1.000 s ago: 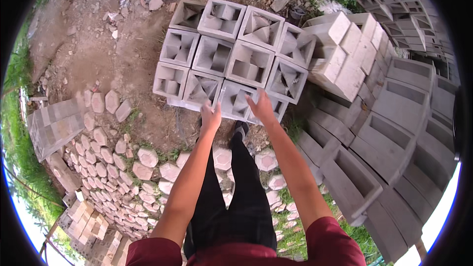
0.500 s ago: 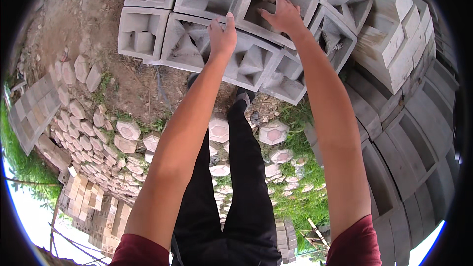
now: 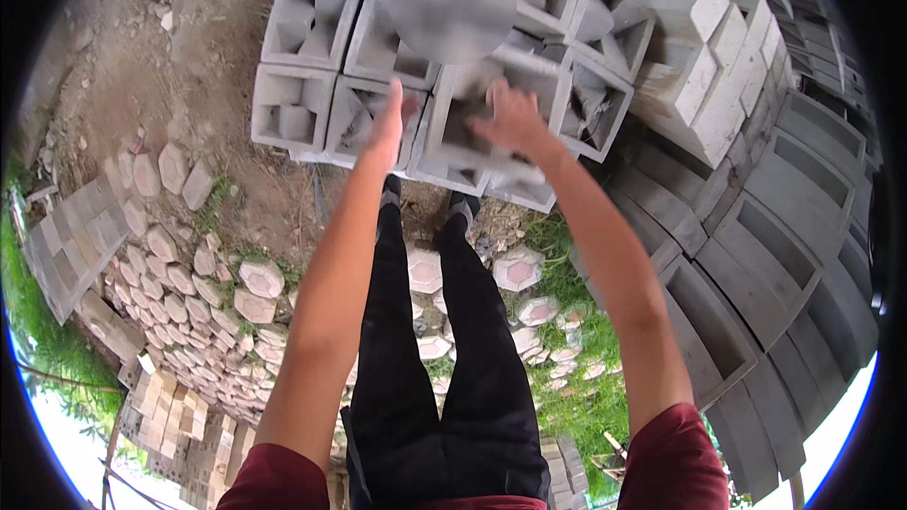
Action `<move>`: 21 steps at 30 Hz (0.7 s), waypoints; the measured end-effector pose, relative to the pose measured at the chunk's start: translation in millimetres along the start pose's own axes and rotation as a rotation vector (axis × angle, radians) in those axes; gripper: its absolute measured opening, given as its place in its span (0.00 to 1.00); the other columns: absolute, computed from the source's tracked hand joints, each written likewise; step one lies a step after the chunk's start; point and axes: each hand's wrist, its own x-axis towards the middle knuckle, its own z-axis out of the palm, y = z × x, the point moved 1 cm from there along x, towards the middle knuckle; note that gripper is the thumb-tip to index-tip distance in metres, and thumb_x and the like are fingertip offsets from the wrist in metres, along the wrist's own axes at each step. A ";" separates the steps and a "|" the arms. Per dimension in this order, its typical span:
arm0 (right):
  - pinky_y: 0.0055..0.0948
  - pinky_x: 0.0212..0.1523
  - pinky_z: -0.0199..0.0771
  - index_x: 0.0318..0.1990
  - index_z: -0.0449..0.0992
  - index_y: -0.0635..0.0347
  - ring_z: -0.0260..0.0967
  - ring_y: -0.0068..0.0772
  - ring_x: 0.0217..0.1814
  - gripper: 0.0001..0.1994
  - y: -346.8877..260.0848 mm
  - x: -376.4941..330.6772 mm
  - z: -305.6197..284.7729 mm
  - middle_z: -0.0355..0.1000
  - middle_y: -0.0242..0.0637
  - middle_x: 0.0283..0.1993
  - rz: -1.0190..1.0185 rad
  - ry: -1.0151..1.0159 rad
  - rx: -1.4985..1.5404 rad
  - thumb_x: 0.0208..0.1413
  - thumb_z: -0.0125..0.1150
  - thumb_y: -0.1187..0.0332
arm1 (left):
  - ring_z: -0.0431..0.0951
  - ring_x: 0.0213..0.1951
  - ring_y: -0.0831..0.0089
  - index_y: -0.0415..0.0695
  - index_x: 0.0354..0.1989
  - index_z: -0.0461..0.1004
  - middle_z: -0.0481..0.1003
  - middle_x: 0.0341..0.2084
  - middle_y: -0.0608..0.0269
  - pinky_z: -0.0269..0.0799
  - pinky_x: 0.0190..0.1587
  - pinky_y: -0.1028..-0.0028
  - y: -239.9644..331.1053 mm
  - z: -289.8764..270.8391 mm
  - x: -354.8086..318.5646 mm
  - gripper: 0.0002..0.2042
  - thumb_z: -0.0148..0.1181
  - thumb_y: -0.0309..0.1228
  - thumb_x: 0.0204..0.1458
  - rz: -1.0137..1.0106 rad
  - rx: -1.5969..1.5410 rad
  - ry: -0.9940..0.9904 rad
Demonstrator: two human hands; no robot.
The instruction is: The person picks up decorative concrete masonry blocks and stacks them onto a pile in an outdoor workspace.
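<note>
A square grey concrete vent block point(image 3: 442, 140) with a deep hollow lies over the front of a row of like blocks, smeared by motion. My right hand point(image 3: 513, 118) reaches over its hollow, fingers bent and seemingly hooked on the block's inner part; the exact contact is blurred. My left hand point(image 3: 385, 127) is beside the block's left edge, with its fingers stretched out; it seems apart from the block. Below the left hand's fingers sits another vent block point(image 3: 338, 137) with slanted inner vanes.
More vent blocks point(image 3: 307, 24) stand in rows at the far side. A round grey blur point(image 3: 453, 5) hides some. Pale solid blocks point(image 3: 694, 57) and stacked grey hollow blocks point(image 3: 803, 179) are at right. Hexagonal pavers point(image 3: 257, 279) cover ground at left; my feet point(image 3: 461, 210) stand close to the row.
The vent block has come toward me over the front row, along with my right hand. My left hand has moved left and lower in the view. The view itself has shifted.
</note>
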 end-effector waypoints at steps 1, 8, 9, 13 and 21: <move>0.49 0.51 0.58 0.42 0.66 0.62 0.66 0.49 0.47 0.27 -10.0 -18.5 -5.9 0.69 0.43 0.39 -0.020 0.014 0.022 0.41 0.66 0.52 | 0.59 0.61 0.59 0.34 0.61 0.56 0.62 0.58 0.50 0.48 0.62 0.63 -3.4 -0.3 -6.6 0.44 0.33 0.66 0.52 -0.089 -0.080 -0.110; 0.42 0.45 0.56 0.37 0.62 0.60 0.66 0.46 0.40 0.25 -98.5 -162.5 -78.0 0.67 0.40 0.34 -0.057 0.090 0.234 0.38 0.68 0.55 | 0.65 0.56 0.57 0.44 0.63 0.56 0.62 0.58 0.52 0.60 0.59 0.58 40.5 18.3 -146.2 0.41 0.31 0.67 0.51 -0.332 -0.450 -0.677; 0.42 0.45 0.56 0.37 0.62 0.60 0.65 0.46 0.40 0.25 -113.1 -182.1 -89.2 0.67 0.39 0.34 -0.068 0.115 0.302 0.39 0.68 0.56 | 0.64 0.57 0.56 0.45 0.63 0.54 0.61 0.59 0.52 0.61 0.59 0.57 41.5 9.3 -165.0 0.42 0.31 0.67 0.51 -0.402 -0.519 -0.735; 0.44 0.47 0.56 0.40 0.60 0.65 0.65 0.47 0.43 0.25 -164.6 -267.2 -131.3 0.69 0.43 0.34 -0.038 0.109 0.274 0.42 0.66 0.60 | 0.60 0.60 0.57 0.44 0.64 0.53 0.60 0.60 0.53 0.59 0.59 0.57 50.6 7.4 -250.7 0.44 0.27 0.69 0.49 -0.446 -0.619 -0.831; 0.39 0.43 0.59 0.36 0.62 0.64 0.65 0.45 0.43 0.21 -255.9 -484.8 -212.3 0.71 0.43 0.35 0.150 0.428 0.229 0.46 0.63 0.59 | 0.69 0.53 0.64 0.41 0.58 0.59 0.66 0.53 0.57 0.67 0.55 0.65 110.5 50.4 -474.7 0.31 0.43 0.54 0.55 -0.284 -0.260 -0.968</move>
